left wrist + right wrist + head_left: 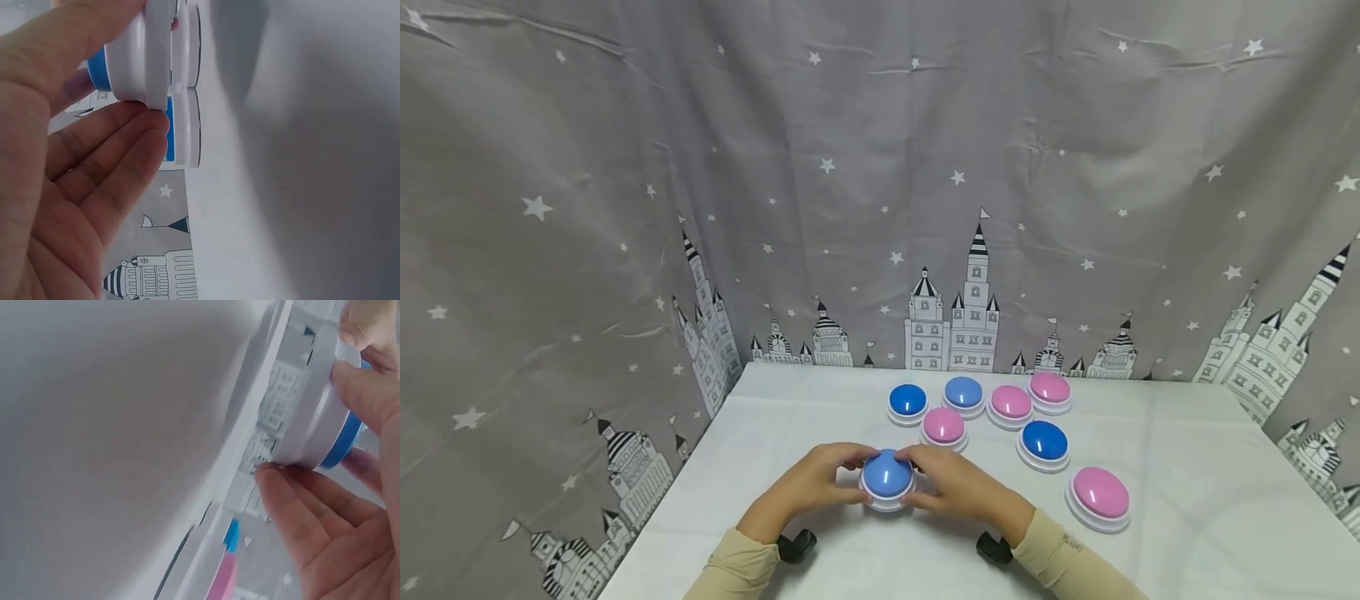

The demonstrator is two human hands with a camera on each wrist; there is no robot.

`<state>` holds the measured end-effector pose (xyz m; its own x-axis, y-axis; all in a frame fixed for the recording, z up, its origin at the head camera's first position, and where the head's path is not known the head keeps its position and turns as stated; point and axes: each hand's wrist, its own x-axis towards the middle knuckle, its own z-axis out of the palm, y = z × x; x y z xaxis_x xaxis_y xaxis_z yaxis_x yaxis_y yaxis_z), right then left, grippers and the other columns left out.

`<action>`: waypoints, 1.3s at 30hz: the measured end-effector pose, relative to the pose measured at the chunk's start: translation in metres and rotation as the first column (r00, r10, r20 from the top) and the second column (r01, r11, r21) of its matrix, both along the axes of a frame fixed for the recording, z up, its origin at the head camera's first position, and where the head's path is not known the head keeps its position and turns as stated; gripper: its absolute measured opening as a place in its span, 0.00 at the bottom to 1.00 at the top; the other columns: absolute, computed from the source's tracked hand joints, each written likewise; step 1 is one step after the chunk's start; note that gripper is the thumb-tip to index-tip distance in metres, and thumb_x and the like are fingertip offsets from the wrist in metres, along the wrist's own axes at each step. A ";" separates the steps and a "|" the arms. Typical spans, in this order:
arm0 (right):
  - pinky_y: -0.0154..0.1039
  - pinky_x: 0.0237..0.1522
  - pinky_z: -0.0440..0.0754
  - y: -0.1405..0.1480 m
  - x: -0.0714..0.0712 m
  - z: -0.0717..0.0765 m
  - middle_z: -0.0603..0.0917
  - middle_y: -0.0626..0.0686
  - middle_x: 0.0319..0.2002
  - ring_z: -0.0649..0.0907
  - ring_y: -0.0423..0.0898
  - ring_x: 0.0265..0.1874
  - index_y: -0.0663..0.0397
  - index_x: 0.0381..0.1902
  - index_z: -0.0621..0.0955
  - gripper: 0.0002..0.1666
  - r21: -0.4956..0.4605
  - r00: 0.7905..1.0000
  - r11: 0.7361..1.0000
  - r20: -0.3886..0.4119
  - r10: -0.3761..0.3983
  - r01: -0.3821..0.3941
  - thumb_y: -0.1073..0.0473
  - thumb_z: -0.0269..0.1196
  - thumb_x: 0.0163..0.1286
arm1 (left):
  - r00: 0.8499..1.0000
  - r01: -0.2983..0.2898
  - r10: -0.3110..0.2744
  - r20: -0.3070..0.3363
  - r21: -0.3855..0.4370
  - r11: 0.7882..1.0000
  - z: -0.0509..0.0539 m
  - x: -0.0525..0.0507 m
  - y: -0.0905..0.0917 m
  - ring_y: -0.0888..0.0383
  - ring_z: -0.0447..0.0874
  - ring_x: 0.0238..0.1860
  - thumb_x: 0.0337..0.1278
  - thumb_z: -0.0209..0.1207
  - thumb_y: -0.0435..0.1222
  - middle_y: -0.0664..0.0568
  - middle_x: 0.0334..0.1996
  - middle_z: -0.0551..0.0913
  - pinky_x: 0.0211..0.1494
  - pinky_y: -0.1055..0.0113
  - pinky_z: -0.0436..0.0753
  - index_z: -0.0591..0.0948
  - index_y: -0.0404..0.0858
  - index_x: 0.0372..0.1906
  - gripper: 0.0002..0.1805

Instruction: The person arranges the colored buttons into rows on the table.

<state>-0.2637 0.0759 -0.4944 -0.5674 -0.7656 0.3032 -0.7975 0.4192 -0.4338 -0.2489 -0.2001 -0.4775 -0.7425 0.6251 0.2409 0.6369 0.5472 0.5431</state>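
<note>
A light blue dome button with a white base (887, 475) is held between both hands, nearest the person. My left hand (820, 482) grips its left side, thumb at the front of the base and fingers at the far side. The right hand (958, 483) pinches its right side the same way. Both wrist views show the white base (128, 69) (312, 419) raised off the white table, with fingertips under or along its lower edge. Just beyond it in the head view is a pink button (943, 425).
Behind stand a dark blue button (907, 400), a light blue one (963, 392) and pink ones (1011, 402) (1050, 388). To the right are another dark blue button (1045, 441) and a larger-looking pink one (1101, 492). A grey castle-print curtain (850, 208) surrounds the table (1187, 467).
</note>
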 end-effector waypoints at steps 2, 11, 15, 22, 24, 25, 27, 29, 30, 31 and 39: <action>0.36 0.56 0.78 -0.002 0.005 -0.001 0.80 0.46 0.54 0.79 0.37 0.52 0.50 0.64 0.72 0.33 0.003 1.000 1.000 0.006 0.016 -0.016 0.41 0.64 0.68 | 1.000 0.010 -0.010 0.005 0.002 1.000 -0.002 0.007 -0.004 0.63 0.81 0.49 0.50 0.72 0.49 0.59 0.54 0.82 0.55 0.63 0.80 0.78 0.42 0.61 0.33; 0.35 0.57 0.77 -0.009 0.024 -0.002 0.81 0.46 0.54 0.79 0.35 0.53 0.50 0.61 0.73 0.32 0.066 0.999 0.997 0.019 0.046 -0.047 0.39 0.64 0.67 | 0.998 0.067 -0.066 -0.012 0.011 0.998 -0.013 0.026 -0.013 0.65 0.81 0.48 0.50 0.72 0.48 0.57 0.53 0.83 0.53 0.65 0.81 0.79 0.41 0.59 0.31; 0.35 0.56 0.78 -0.011 0.031 -0.001 0.81 0.45 0.54 0.79 0.35 0.53 0.49 0.60 0.74 0.32 0.087 0.999 0.995 0.029 0.043 -0.045 0.38 0.65 0.66 | 0.997 0.074 -0.074 0.023 0.021 0.997 -0.013 0.031 -0.015 0.65 0.81 0.48 0.49 0.73 0.48 0.57 0.53 0.82 0.54 0.66 0.81 0.79 0.42 0.59 0.31; 0.33 0.53 0.79 -0.015 0.041 -0.003 0.82 0.44 0.51 0.80 0.33 0.50 0.48 0.57 0.75 0.31 0.095 0.998 0.993 0.013 0.062 -0.063 0.37 0.65 0.65 | 0.993 0.084 -0.085 0.076 0.018 0.996 -0.014 0.039 -0.016 0.67 0.81 0.48 0.46 0.75 0.48 0.59 0.52 0.83 0.54 0.67 0.81 0.80 0.43 0.57 0.31; 0.32 0.53 0.79 -0.016 0.045 -0.004 0.82 0.44 0.51 0.80 0.33 0.50 0.48 0.56 0.75 0.30 0.100 0.998 0.993 0.021 0.061 -0.063 0.38 0.66 0.65 | 0.993 0.086 -0.087 0.083 0.016 0.996 -0.014 0.041 -0.017 0.67 0.81 0.48 0.45 0.75 0.47 0.60 0.52 0.83 0.53 0.66 0.81 0.80 0.43 0.57 0.31; 0.32 0.53 0.79 -0.016 0.045 -0.004 0.82 0.43 0.50 0.79 0.33 0.49 0.47 0.56 0.75 0.30 0.107 0.998 0.992 0.027 0.058 -0.060 0.38 0.66 0.65 | 0.992 0.088 -0.089 0.091 0.014 0.996 -0.014 0.041 -0.017 0.67 0.80 0.48 0.45 0.75 0.47 0.60 0.52 0.83 0.53 0.66 0.81 0.81 0.43 0.56 0.31; 0.32 0.52 0.79 -0.017 0.047 -0.004 0.82 0.43 0.50 0.79 0.32 0.48 0.47 0.56 0.75 0.29 0.124 0.998 0.991 0.043 0.050 -0.055 0.39 0.67 0.64 | 0.991 0.093 -0.094 0.098 0.014 0.996 -0.015 0.042 -0.017 0.68 0.80 0.48 0.45 0.75 0.47 0.60 0.51 0.83 0.53 0.66 0.81 0.81 0.44 0.56 0.30; 0.31 0.52 0.79 -0.017 0.048 -0.005 0.82 0.42 0.49 0.79 0.31 0.47 0.46 0.55 0.75 0.29 0.142 0.998 0.988 0.045 0.049 -0.055 0.39 0.67 0.64 | 0.989 0.090 -0.091 0.117 0.014 0.996 -0.016 0.043 -0.017 0.68 0.80 0.48 0.45 0.75 0.48 0.61 0.51 0.82 0.54 0.66 0.81 0.81 0.45 0.56 0.30; 0.31 0.52 0.79 -0.017 0.048 -0.005 0.82 0.41 0.49 0.79 0.31 0.47 0.46 0.55 0.75 0.28 0.148 0.998 0.987 0.049 0.049 -0.056 0.39 0.67 0.64 | 0.988 0.085 -0.086 0.127 0.012 0.996 -0.017 0.043 -0.017 0.68 0.80 0.48 0.45 0.75 0.48 0.62 0.51 0.82 0.54 0.67 0.80 0.81 0.45 0.56 0.30; 0.31 0.52 0.79 -0.018 0.048 -0.005 0.82 0.41 0.49 0.79 0.30 0.47 0.46 0.55 0.75 0.28 0.154 0.997 0.986 0.056 0.048 -0.056 0.39 0.68 0.64 | 0.987 0.080 -0.080 0.136 0.011 0.997 -0.018 0.043 -0.017 0.68 0.80 0.48 0.46 0.75 0.49 0.62 0.51 0.82 0.54 0.67 0.80 0.81 0.46 0.56 0.30; 0.32 0.51 0.79 -0.019 0.050 -0.008 0.81 0.40 0.47 0.78 0.30 0.46 0.45 0.53 0.75 0.27 0.148 0.999 0.988 0.014 0.032 -0.034 0.40 0.69 0.63 | 0.984 0.061 -0.063 0.165 0.018 0.998 -0.020 0.043 -0.017 0.68 0.80 0.47 0.43 0.75 0.50 0.64 0.50 0.82 0.54 0.67 0.80 0.80 0.47 0.55 0.31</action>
